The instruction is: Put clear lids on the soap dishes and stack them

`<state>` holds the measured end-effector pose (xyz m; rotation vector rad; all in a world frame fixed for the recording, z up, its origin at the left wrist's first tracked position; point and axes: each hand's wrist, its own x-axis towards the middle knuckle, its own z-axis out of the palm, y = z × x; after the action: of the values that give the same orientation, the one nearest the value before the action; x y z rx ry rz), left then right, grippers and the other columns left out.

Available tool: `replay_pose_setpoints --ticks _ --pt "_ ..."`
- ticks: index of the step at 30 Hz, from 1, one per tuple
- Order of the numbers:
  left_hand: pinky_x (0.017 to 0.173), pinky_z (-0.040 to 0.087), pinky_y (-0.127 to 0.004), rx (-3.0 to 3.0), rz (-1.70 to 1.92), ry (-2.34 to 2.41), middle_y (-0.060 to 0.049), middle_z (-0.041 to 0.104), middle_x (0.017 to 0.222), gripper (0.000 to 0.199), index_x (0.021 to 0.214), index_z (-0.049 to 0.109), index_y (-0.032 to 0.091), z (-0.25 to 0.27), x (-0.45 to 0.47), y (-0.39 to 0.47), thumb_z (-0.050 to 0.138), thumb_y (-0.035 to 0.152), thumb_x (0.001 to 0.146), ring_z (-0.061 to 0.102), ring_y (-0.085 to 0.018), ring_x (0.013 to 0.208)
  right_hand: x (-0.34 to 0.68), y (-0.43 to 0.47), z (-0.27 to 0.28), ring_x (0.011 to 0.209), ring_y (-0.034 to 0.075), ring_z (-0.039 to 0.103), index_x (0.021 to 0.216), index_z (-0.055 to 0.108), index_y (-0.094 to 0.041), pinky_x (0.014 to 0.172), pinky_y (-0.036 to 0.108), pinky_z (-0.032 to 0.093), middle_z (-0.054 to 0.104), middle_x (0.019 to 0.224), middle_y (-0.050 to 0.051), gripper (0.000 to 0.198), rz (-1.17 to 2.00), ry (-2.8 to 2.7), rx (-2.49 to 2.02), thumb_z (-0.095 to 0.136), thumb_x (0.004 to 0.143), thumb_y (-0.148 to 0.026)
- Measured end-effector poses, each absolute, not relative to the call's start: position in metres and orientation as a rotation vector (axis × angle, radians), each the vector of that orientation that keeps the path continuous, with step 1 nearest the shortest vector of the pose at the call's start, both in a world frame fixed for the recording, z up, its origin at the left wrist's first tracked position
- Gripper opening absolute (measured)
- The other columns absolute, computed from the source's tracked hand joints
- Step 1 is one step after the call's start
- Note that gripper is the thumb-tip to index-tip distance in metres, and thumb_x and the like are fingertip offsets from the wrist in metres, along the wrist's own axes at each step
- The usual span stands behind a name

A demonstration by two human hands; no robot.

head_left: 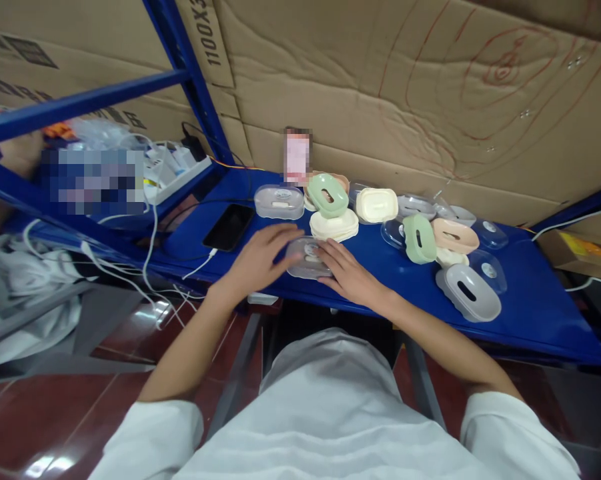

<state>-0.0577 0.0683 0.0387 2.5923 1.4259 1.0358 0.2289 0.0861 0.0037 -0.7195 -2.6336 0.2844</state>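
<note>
Nearest is the wearer's white shirt (340,413), close to the front edge of the blue desk (370,280). Just beyond it, near that edge, a clear-lidded grey box (309,268) sits between the two hands; clock directions below are read from this box, with twelve straight ahead. The left hand (260,259), at nine o'clock, is open, its fingers stretched out and its thumb over the box's end; motion blur hides whether it touches. The right hand (349,272), at three o'clock, lays its fingers over the other end of the lid; whether it grips, I cannot tell.

Just past three o'clock, well apart, lies a grey slotted tray (483,301), with a clear lid (495,275) behind it. At three, a green slotted piece (427,245) leans beside a peach slotted piece (455,233). Toward ten, a black phone (229,228) lies with a white cable (199,265) plugged in.

At one o'clock is a stack of cream trays (334,230), a second green slotted piece (329,207) tilted against its back. At two is another cream tray (377,207); at eleven, a second clear-lidded box (275,208). Farthest, near twelve, an upright screen (296,157) stands before a cardboard wall (405,93).
</note>
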Motion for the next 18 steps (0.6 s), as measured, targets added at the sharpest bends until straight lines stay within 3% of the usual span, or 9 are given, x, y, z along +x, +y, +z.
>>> replay_pose_setpoints --ticks 3,6,12,15,18 --pt "0.116 0.047 -0.051 2.669 0.92 1.41 -0.011 0.065 0.147 0.043 0.141 0.064 0.028 0.027 -0.053 0.034 0.064 0.046 0.102 0.061 -0.033 0.137 0.208 0.101 0.014 0.166 0.031 0.018 0.172 0.021 -0.025 0.132 0.062 0.029 0.03 0.176 0.015 0.071 0.377 -2.616 -0.644 0.05 0.109 -0.044" --pt "0.117 0.046 -0.054 2.652 0.933 1.53 -0.011 0.066 0.147 0.035 0.136 0.067 0.028 0.014 -0.068 0.029 0.064 0.038 0.102 0.062 -0.032 0.136 0.206 0.119 0.028 0.165 0.029 0.026 0.17 0.027 -0.027 0.133 0.06 0.029 0.034 0.174 0.012 0.063 0.338 -2.58 -0.691 0.041 0.111 -0.046" --pt "0.116 0.049 -0.053 2.568 1.078 1.629 -0.013 0.067 0.142 0.031 0.129 0.069 0.024 0.009 -0.1 0.068 0.065 0.036 0.101 0.063 -0.031 0.135 0.248 0.128 0.034 0.159 0.035 0.037 0.162 0.043 -0.012 0.129 0.06 0.033 0.045 0.167 0.021 0.059 0.064 -2.645 -1.003 0.039 0.111 -0.042" --pt "0.12 0.044 -0.057 2.55 1.05 1.732 -0.015 0.066 0.144 0.032 0.132 0.067 0.021 0.015 -0.092 0.08 0.06 0.033 0.103 0.061 -0.033 0.137 0.272 0.115 0.036 0.155 0.033 0.043 0.159 0.047 -0.012 0.129 0.057 0.034 0.048 0.165 0.02 0.056 -0.09 -2.65 -1.097 0.038 0.111 -0.04" --pt "0.124 0.037 -0.062 2.546 1.103 1.853 -0.016 0.063 0.148 0.035 0.137 0.064 0.021 0.022 -0.064 0.077 0.054 0.028 0.104 0.056 -0.034 0.143 0.296 0.103 0.039 0.153 0.037 0.044 0.159 0.049 -0.014 0.129 0.064 0.027 0.05 0.163 0.02 0.055 -0.3 -2.497 -1.302 0.039 0.111 -0.039"
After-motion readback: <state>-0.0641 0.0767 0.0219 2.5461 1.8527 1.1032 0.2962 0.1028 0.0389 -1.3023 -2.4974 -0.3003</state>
